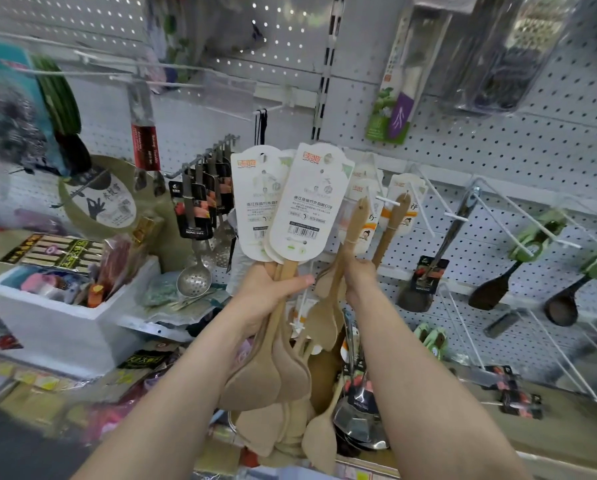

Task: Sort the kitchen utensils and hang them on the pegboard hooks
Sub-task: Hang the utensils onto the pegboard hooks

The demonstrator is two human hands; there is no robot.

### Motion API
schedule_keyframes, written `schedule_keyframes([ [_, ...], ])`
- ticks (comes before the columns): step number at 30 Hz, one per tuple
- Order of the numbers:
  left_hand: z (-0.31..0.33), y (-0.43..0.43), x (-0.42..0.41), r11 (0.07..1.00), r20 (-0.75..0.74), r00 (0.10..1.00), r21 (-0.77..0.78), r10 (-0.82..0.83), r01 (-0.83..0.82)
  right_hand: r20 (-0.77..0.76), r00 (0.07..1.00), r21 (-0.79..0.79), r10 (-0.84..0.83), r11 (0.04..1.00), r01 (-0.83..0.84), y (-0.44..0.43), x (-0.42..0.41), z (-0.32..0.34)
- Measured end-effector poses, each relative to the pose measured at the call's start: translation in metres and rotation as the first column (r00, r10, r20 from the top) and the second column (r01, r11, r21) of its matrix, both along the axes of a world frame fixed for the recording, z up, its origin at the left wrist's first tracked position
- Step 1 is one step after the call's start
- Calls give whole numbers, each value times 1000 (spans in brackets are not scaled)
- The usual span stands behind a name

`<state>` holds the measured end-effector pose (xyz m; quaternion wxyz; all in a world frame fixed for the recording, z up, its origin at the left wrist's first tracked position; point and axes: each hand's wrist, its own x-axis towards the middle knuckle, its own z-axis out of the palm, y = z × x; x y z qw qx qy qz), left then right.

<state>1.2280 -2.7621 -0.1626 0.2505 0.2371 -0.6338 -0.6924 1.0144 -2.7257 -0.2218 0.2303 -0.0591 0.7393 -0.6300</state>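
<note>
Single view, worn on the head. It faces the pegboard at close range, angled slightly down, with wide-angle bowing at the frame edges. Both forearms enter from the bottom edge. The left hand and right hand sit mid-frame, just before the pegboard's lower rows.

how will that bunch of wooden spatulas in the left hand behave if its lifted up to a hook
The wooden spatulas look stiff and probably light, since the left hand holds several by the handles alone. Their blades fan out below, so they may splay or slip against each other. The card labels on top would likely bend easily.
</note>
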Motion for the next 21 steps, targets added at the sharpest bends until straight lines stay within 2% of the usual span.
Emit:
schedule_keyframes([
  [2,-5,1,0,1000,6,1000,8,1,-1,-26,1000,48,-9,999,10,11,12,7],
  [4,-9,5,0,1000,-5,1000,19,4,-4,-35,999,-7,27,1000,-27,27,29,16],
  [7,-15,14,-1,999,-22,1000,31,-13,14,-39,983,-146,179,972,-183,51,65,34],
  [12,-23,27,-2,999,-91,996,40,25,-21,-64,892,-291,448,847,-446,78,110,51],
  [14,-26,32,-1,1000,-112,994,26,12,-9,-91,883,-253,461,847,-468,82,124,50],
  [17,-27,39,2,999,-127,992,-54,-8,1,-178,900,-136,397,896,-423,85,141,49],
  [21,-27,44,8,994,-124,991,-94,-58,46,-245,922,-159,300,926,-344,91,154,52],
])
